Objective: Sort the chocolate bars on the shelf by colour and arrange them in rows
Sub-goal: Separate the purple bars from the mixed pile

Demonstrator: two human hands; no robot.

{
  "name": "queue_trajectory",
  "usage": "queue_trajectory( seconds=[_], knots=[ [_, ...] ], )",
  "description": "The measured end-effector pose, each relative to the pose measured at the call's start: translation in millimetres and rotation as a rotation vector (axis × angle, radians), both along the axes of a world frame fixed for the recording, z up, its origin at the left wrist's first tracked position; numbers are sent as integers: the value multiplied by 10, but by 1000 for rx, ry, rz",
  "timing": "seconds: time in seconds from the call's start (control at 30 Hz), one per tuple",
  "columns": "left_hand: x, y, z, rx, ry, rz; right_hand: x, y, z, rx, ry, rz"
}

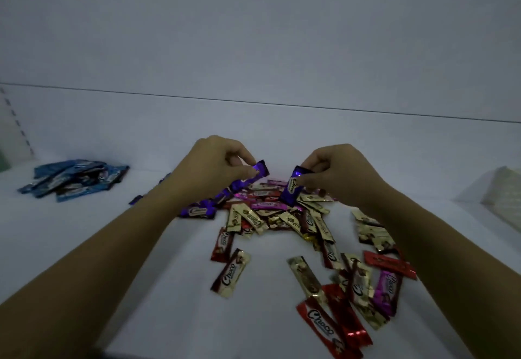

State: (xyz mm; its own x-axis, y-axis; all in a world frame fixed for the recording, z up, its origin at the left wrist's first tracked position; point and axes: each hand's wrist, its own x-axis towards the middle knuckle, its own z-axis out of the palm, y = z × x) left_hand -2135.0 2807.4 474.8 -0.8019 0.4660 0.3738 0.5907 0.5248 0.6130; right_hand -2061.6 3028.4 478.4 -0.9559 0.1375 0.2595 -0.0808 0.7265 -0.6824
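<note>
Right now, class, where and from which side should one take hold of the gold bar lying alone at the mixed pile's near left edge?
Pinch the gold bar across its narrow width near the middle, coming from above. It lies flat and diagonal on the shelf, with bare surface along both long edges; its far end nears a red bar, so avoid that end.

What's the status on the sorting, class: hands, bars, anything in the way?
Left hand pinches a purple bar; right hand pinches a second purple bar. Blue pile set aside left; mixed pile unsorted. Nothing blocking.
</note>
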Motion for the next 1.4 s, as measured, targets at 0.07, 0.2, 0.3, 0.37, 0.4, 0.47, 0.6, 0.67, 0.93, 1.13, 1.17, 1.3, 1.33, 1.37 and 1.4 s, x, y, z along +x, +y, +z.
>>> queue_trajectory(
  seconds=[0.07, 0.2, 0.3, 0.37, 0.4, 0.47, 0.6, 0.67, 0.93, 1.13, 1.17, 1.3, 1.33, 1.37, 1.4],
  knots=[
    [-83, -260, 38, 2, -15, 16, -85, -213, 46, -4, 20, -5],
    [-356, -827, -27, -53, -80, 28, -396, -779, 14, -35, -23, 5],
    [-561, -1102, -158, -72, -97, 35, -612, -1169, -79, -109, -109, 22],
    [-690, -1216, -217, -70, -99, 32, -766, -1395, -130, -145, -149, 9],
    [-761, -1254, -226, -65, -100, 32, -855, -1482, -149, -181, -162, -6],
    [-896, -1283, -234, -46, -78, 33, -1012, -1601, -176, -226, -159, -55],
    [-1050, -1272, -384, -6, 5, 17, -1108, -1634, -285, -210, -141, -158],
    [-1049, -1247, -494, -84, 79, 9, -1022, -1550, -331, -222, -122, -196],
    [-773, -1129, -623, -186, 390, -153, -453, -1201, -356, 248, -189, -218],
    [-460, -839, -624, -533, 494, -307, -430, -1305, -528, 713, -324, 40],
    [-458, -821, -622, -586, 516, -304, -401, -1255, -507, 732, -347, 36],
    [-457, -790, -606, -692, 534, -295, -249, -992, -444, 761, -361, 12],
    [-442, -759, -596, -703, 534, -298, -223, -948, -450, 749, -353, 23],
    [-429, -709, -579, -706, 533, -301, -215, -902, -448, 745, -352, 31],
    [-406, -639, -557, -704, 521, -302, -211, -843, -442, 749, -349, 37]
  ],
)
